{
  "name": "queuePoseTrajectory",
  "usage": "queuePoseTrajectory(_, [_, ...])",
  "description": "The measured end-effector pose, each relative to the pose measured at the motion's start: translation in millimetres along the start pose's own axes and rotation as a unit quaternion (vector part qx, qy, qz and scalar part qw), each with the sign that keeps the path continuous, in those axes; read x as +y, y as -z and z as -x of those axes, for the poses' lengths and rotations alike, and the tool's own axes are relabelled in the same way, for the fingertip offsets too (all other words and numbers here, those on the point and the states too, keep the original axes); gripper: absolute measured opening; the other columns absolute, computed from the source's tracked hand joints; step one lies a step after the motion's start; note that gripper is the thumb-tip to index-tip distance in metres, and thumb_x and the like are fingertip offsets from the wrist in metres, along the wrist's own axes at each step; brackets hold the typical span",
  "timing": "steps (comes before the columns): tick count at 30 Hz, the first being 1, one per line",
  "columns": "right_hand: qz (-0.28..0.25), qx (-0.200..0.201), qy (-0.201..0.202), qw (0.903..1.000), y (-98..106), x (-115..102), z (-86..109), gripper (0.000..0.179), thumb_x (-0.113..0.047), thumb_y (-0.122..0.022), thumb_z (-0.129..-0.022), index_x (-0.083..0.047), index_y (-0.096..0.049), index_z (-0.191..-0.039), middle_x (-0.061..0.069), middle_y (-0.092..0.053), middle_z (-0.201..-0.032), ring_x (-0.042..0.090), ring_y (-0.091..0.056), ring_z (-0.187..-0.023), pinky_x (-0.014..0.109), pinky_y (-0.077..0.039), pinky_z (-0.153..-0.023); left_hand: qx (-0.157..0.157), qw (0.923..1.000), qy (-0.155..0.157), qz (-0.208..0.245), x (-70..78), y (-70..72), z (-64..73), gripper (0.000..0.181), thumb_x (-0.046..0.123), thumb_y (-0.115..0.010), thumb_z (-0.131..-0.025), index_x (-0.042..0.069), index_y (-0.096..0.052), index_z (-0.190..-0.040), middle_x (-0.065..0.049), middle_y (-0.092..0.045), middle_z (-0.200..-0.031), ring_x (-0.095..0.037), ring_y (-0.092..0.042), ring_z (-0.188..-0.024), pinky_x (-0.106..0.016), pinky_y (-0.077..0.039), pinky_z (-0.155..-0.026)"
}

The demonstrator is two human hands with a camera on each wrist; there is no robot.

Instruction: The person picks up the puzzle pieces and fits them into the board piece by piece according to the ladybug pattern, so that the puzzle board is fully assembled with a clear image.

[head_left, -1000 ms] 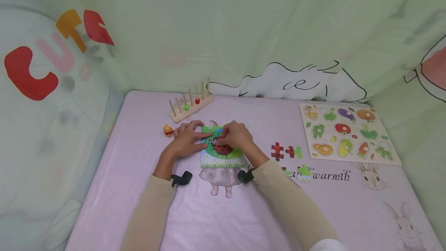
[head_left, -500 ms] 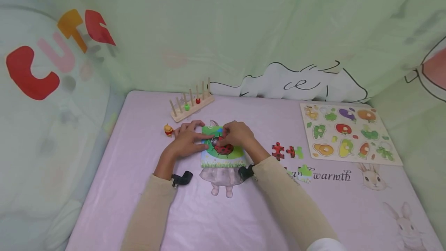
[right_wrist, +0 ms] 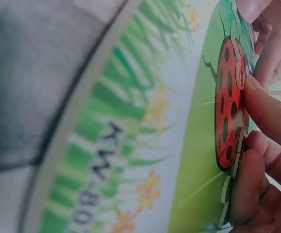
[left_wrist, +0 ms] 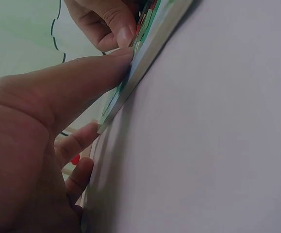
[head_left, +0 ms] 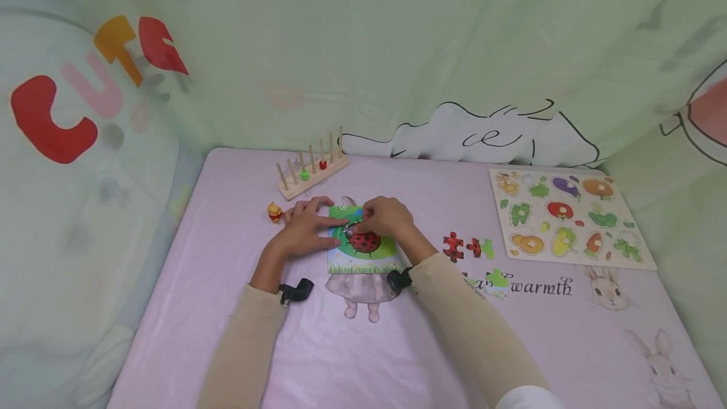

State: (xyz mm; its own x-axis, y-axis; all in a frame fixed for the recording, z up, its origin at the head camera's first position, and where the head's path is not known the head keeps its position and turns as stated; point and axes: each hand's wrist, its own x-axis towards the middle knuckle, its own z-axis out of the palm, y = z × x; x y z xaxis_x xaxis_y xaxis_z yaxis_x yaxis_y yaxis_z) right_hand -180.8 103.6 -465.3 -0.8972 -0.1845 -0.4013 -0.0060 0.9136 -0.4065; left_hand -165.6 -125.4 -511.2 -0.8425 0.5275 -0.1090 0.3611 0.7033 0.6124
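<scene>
Ladybug puzzle (head_left: 363, 264) lies flat on the pink-covered tabletop (head_left: 335, 365), at the heart of the dial, its printed grass toward six o'clock. In the right wrist view, pale stepped edges of pieces show within its frame, alongside the red spotted body.

At nine o'clock the left hand (head_left: 303, 230) spreads, its thumb and forefinger laid over the puzzle's edge; its grip is loose, clasping nothing. From two o'clock the right hand (head_left: 386, 218) bends over the ladybug, fingers curled and thumb touching the surface; I cannot tell whether its grip has a piece between the fingertips.

Loose red-and-green pieces (head_left: 452, 247) lie at three o'clock, with a green piece (head_left: 496, 278) toward four. Farther out at three, a wooden board (head_left: 539, 256) holds vegetable shapes, among them a purple eggplant (head_left: 565, 186). Between ten and eleven, a peg rack (head_left: 291, 193) carries a green bead (head_left: 305, 175) and a red bead (head_left: 322, 165). Just beside the left fingers, a small yellow figurine (head_left: 274, 212) stands between nine and ten.
</scene>
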Motion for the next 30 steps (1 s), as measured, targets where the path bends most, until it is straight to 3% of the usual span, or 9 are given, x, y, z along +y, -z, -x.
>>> queuePoseTrajectory(8, [-0.002, -0.007, -0.006, 1.0000, 2.1, -0.8, -1.5, 0.043, -0.052, -0.085, -0.079, -0.018, -0.059, -0.069, -0.004, -0.055, -0.067, 0.015, -0.050, -0.064, 0.028, -0.034, -0.055, -0.001, 1.0000, -0.002, -0.003, -1.7, -0.7, -1.0, 0.039, 0.038, -0.068, -0.098, 0.041, -0.065, -0.136, -0.001, -0.035, -0.158, -0.038, -0.030, -0.132, -0.058, -0.019, -0.100])
queuePoseTrajectory(16, [-0.006, -0.009, -0.010, 0.9999, 1.2, 0.5, -3.6, 0.045, -0.055, -0.084, -0.078, -0.019, -0.059, -0.067, -0.005, -0.055, -0.066, 0.014, -0.051, -0.065, 0.028, -0.034, -0.054, 0.004, 1.0000, 0.000, 0.002, 0.3, 0.1, -0.5, 0.037, 0.036, -0.068, -0.098, 0.040, -0.067, -0.135, -0.001, -0.037, -0.157, -0.038, -0.032, -0.130, -0.060, -0.020, -0.099])
queuePoseTrajectory(30, [-0.002, -0.004, -0.021, 0.9998, 1.3, -1.0, -4.1, 0.047, -0.056, -0.082, -0.079, -0.019, -0.057, -0.066, -0.005, -0.054, -0.066, 0.014, -0.051, -0.064, 0.028, -0.033, -0.054, 0.011, 0.9999, 0.000, 0.010, -0.3, -1.2, -0.1, 0.050, 0.043, -0.079, -0.088, 0.036, -0.066, -0.136, -0.002, -0.037, -0.156, -0.038, -0.032, -0.131, -0.059, -0.020, -0.099])
